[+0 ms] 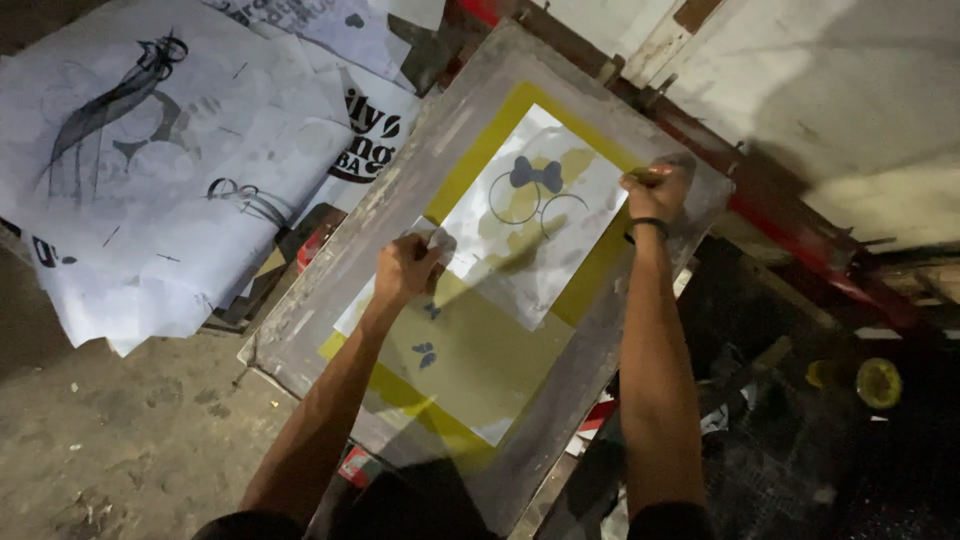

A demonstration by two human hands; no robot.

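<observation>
A grey-framed printing screen (330,300) with yellow mesh lies tilted in front of me. A translucent white sheet (560,230) with a bow-and-circles drawing rests on the mesh. My left hand (408,268) pinches the sheet's near-left corner. My right hand (655,190), a dark band on its wrist, grips the sheet's far-right corner at the frame's edge. Small dark marks (427,352) show on the mesh below the sheet.
Large white printed sheets (150,170) with dark artwork are piled to the left. A red metal bar (790,235) runs behind the screen beside a pale wall. A yellow round lid (878,382) sits in the dark clutter at right. Dirty concrete floor (120,440) lies lower left.
</observation>
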